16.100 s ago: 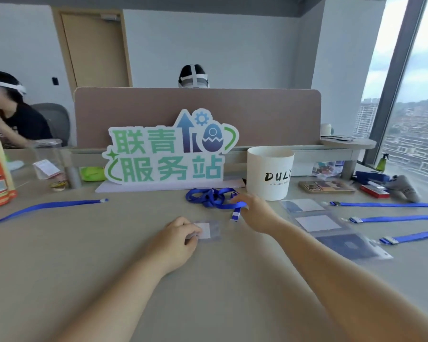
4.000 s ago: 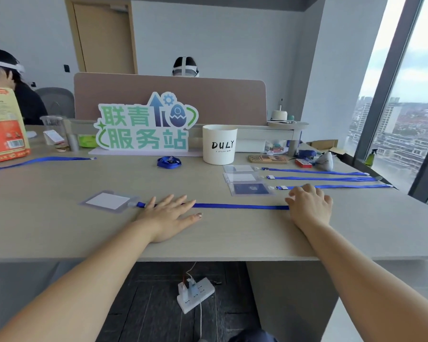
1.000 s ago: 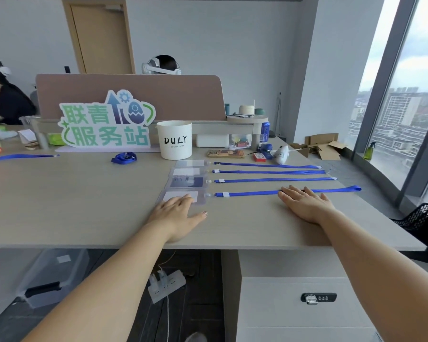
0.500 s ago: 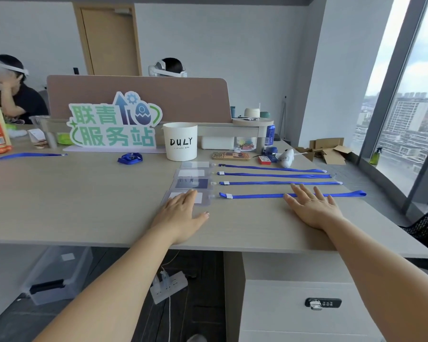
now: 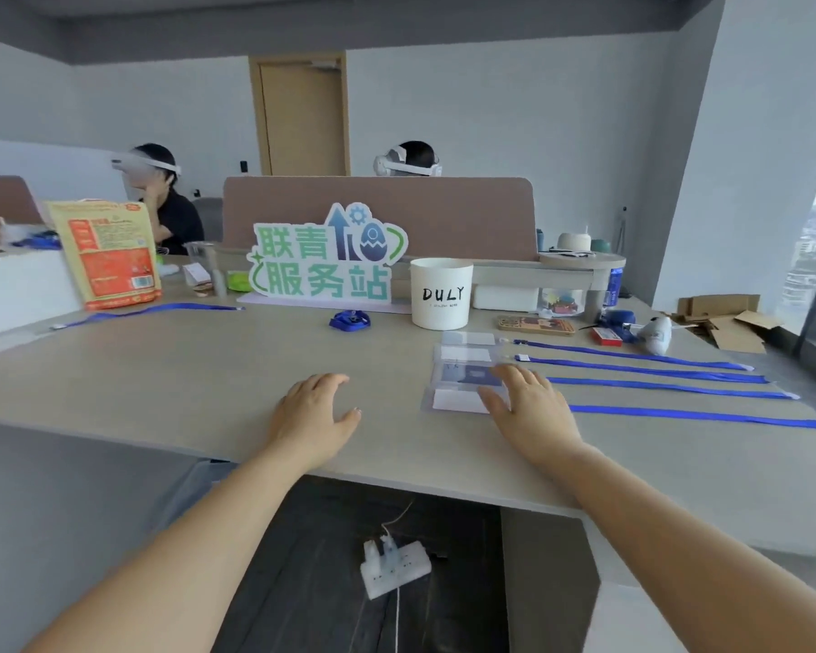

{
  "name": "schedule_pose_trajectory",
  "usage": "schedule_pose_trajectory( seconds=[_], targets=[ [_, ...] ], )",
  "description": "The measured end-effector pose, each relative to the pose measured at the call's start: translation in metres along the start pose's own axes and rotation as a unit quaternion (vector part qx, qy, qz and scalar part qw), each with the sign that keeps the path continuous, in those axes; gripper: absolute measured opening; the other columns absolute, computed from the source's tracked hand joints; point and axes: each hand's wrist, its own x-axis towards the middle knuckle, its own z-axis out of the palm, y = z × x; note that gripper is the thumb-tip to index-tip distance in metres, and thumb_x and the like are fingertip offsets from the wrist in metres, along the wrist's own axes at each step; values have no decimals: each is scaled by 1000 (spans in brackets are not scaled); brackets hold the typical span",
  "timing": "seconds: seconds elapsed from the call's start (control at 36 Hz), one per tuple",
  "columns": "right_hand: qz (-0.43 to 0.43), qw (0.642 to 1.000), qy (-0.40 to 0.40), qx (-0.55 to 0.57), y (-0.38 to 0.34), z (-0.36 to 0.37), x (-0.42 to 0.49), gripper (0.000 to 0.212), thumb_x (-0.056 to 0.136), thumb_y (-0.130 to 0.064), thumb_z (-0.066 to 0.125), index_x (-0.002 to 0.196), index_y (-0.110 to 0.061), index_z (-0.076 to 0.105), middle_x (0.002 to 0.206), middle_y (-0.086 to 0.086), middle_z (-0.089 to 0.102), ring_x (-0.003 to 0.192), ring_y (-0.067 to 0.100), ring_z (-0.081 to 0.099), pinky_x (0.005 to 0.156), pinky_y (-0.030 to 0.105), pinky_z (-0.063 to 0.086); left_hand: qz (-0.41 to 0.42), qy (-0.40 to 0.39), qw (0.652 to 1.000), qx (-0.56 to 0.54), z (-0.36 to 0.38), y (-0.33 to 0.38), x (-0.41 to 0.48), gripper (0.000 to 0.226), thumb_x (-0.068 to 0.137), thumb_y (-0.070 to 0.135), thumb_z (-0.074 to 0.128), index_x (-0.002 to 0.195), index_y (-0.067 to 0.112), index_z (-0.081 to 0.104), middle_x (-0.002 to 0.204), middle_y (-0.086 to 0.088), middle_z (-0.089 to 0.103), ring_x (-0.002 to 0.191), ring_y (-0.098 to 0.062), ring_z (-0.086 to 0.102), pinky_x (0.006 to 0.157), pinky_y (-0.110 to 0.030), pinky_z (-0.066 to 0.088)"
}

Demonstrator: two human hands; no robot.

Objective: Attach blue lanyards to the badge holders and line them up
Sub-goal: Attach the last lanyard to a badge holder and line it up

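Slid right hand point(image 5: 533, 412) off nearest lanyard point(image 5: 703, 414) onto badge holders point(image 5: 460, 369), fingers spread flat. Pulled left hand point(image 5: 312, 412) away to bare worktop point(image 5: 161, 379), open, empty. Row of four sat centre-right, probably done; coiled lanyard point(image 5: 349, 319) behind untouched.

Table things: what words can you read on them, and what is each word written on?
"DULY": black letters on the white cup; the small line under it is too tiny to read.
"联青" over "服务站": green letters on the standing sign.
Orange bag: it has print, but it is too blurred to read.
Badge holders: no words can be read on their cards.
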Motion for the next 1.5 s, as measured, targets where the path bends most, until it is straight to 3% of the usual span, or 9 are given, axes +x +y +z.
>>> schedule_pose_trajectory(
  seconds=[0.22,0.39,0.56,0.64,0.83,1.22,1.31,1.5],
  targets=[
    [-121,985,-120,-2,-143,86,67,52,95,-47,43,141,-24,34,149,-6,35,139,17,29,111,35,28,-72,-21,994,75,-53,-146,5,55,93,47,48,142,24,37,150,6,35,136,-17,32,111,-30,26],
    [-177,970,-167,29,-252,148,107,57,94,-47,43,145,-25,29,156,-8,23,142,18,22,115,35,21,-136,-185,966,116,-84,-255,15,60,95,60,28,149,37,17,160,8,4,147,-16,4,118,-35,5],
    [-200,955,-209,61,-341,205,133,64,93,-52,42,148,-23,25,159,-7,14,144,21,19,117,37,20,-169,-146,964,141,-100,-340,24,67,90,70,22,149,40,13,160,8,0,147,-14,1,118,-39,2],
    [-201,953,-218,67,-376,229,149,64,93,-53,41,148,-22,25,159,-6,15,144,21,20,116,37,20,-179,-167,960,136,-110,-371,36,80,83,78,24,150,38,7,160,7,-7,147,-13,-4,119,-39,-1],
    [-202,955,-208,55,-439,274,198,63,93,-53,41,147,-22,28,159,-5,16,144,19,20,115,36,19,-261,-131,945,147,-126,-444,77,100,77,85,20,151,25,-8,157,2,-23,146,-16,-16,119,-42,-6],
    [-225,955,-191,22,-490,333,263,63,94,-55,34,148,-23,23,160,-6,10,147,17,9,120,36,9,-341,-18,930,137,-125,-552,170,110,72,88,23,153,16,2,161,-2,-4,147,-15,-7,117,-42,-8],
    [-226,955,-191,18,-490,336,263,63,94,-55,34,148,-24,22,160,-7,9,147,16,7,120,36,7,-336,-46,928,156,-124,-560,176,100,76,85,21,152,21,12,160,1,8,147,-15,4,117,-42,-2],
    [-217,956,-196,17,-488,335,265,66,95,-54,35,150,-23,18,160,-7,5,148,15,1,119,37,3,-238,-39,965,99,-128,-550,171,64,86,71,32,135,32,44,146,12,39,136,-12,32,117,-41,13]
  ],
)
